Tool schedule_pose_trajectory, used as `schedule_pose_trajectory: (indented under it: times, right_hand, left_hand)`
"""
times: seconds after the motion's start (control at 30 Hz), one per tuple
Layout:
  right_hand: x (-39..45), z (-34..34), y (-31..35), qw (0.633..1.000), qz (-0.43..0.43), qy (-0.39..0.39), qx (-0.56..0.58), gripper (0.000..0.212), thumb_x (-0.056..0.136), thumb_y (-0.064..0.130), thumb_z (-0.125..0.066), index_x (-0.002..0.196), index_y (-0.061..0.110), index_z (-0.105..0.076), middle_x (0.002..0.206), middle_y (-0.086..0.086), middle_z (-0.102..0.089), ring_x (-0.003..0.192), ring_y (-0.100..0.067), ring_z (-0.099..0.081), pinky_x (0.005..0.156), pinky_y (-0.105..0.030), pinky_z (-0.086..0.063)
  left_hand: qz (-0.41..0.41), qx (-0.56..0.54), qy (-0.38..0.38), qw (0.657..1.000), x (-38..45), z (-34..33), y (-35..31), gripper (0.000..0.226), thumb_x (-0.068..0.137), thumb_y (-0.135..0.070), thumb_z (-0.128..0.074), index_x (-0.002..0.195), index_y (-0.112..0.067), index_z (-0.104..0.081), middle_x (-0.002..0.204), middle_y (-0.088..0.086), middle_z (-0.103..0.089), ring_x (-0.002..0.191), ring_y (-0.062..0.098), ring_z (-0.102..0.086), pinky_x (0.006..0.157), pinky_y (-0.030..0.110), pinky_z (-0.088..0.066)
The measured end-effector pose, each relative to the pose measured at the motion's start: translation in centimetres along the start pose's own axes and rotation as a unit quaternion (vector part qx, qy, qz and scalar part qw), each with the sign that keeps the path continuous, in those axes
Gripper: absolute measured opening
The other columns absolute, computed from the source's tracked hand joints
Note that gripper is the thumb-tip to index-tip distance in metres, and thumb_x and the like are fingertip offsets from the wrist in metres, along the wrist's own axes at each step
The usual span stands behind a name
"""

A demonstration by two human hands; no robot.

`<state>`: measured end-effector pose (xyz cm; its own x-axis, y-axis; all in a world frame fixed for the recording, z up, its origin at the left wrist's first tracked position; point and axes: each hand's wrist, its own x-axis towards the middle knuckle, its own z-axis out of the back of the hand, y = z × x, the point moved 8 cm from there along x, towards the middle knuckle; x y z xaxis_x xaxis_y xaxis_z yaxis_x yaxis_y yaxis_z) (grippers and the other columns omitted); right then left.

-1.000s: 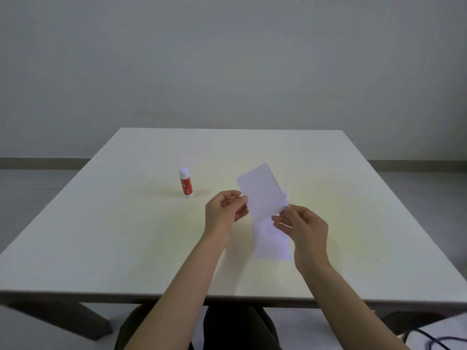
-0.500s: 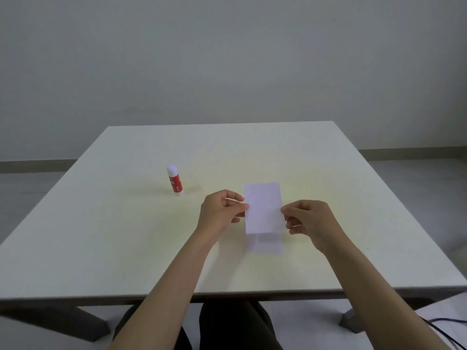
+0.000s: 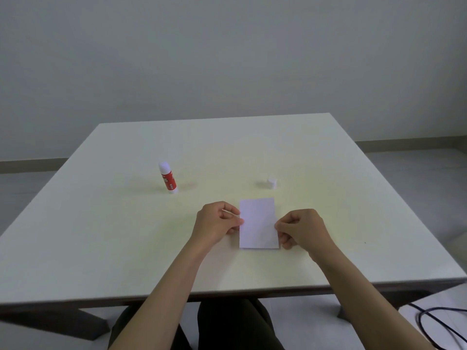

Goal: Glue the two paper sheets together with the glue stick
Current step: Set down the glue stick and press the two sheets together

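A small white paper sheet [image 3: 257, 223] lies flat on the white table [image 3: 101, 236], over a second sheet that is hidden beneath it. My left hand [image 3: 217, 224] pinches the sheet's left edge and my right hand [image 3: 302, 228] pinches its right edge. A red and white glue stick [image 3: 168, 177] stands upright to the far left of the paper, apart from both hands. Its white cap [image 3: 272, 183] sits on the table just beyond the paper.
The table's near edge runs just below my forearms. A black cable [image 3: 439, 324] lies on the floor at the lower right. A plain wall stands behind the table.
Both hands lowered the upper sheet from a tilted, raised position down onto the lower sheet, squaring it up. The cap has come into sight behind the paper.
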<state>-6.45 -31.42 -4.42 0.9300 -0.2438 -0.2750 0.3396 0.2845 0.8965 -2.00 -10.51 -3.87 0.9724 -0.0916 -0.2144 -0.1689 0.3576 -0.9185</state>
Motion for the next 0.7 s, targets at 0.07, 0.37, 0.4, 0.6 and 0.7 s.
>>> schedule_pose_trajectory:
  times: [0.07, 0.37, 0.4, 0.6, 0.7]
  right_hand:
    - [0.1, 0.0, 0.1, 1.000, 0.003, -0.001, -0.015, 0.011, 0.076, -0.004, -0.064, 0.066, -0.005, -0.068, 0.051, -0.011, -0.064, 0.039, -0.022, -0.056, 0.044, -0.024, -0.048]
    - [0.0, -0.1, 0.4, 0.998, 0.014, -0.006, -0.061, 0.008, 0.074, -0.004, -0.063, 0.067, -0.007, -0.066, 0.053, -0.013, -0.066, 0.040, -0.021, -0.058, 0.052, -0.027, -0.055]
    - [0.0, -0.1, 0.5, 0.998, 0.016, -0.006, -0.066, 0.008, 0.073, -0.004, -0.063, 0.067, -0.007, -0.066, 0.053, -0.013, -0.066, 0.040, -0.021, -0.059, 0.053, -0.028, -0.055]
    - [-0.2, -0.3, 0.8, 0.996, 0.022, -0.004, -0.092, 0.008, 0.073, -0.004, -0.061, 0.068, -0.008, -0.064, 0.054, -0.015, -0.066, 0.037, -0.017, -0.058, 0.045, -0.019, -0.052]
    - [-0.2, -0.5, 1.1, 0.993, 0.025, 0.001, -0.114, 0.006, 0.072, -0.006, -0.059, 0.068, -0.008, -0.063, 0.051, -0.011, -0.064, 0.032, -0.012, -0.056, 0.042, -0.016, -0.049]
  left_hand:
    - [0.001, 0.005, 0.002, 1.000, 0.1, 0.0, 0.1, 0.013, 0.071, -0.005, -0.076, 0.081, -0.010, -0.069, 0.064, 0.003, -0.069, 0.047, 0.004, -0.061, 0.059, 0.018, -0.053]
    - [-0.002, 0.026, 0.005, 1.000, 0.0, -0.2, 0.1, 0.013, 0.071, -0.004, -0.076, 0.081, -0.008, -0.069, 0.065, 0.006, -0.069, 0.048, 0.002, -0.062, 0.051, 0.010, -0.046]
    - [-0.005, 0.030, 0.004, 1.000, 0.0, -0.2, 0.1, 0.013, 0.071, -0.003, -0.076, 0.081, -0.008, -0.069, 0.065, 0.006, -0.068, 0.047, 0.001, -0.062, 0.050, 0.009, -0.046]
    - [-0.021, 0.062, 0.000, 0.998, 0.1, -0.5, -0.3, 0.015, 0.070, -0.002, -0.076, 0.081, -0.008, -0.068, 0.065, 0.004, -0.069, 0.044, -0.004, -0.058, 0.048, 0.009, -0.046]
    - [-0.036, 0.090, -0.004, 0.995, 0.1, -0.7, -0.5, 0.015, 0.069, -0.002, -0.075, 0.079, -0.010, -0.067, 0.063, 0.001, -0.069, 0.041, -0.004, -0.055, 0.050, 0.011, -0.047]
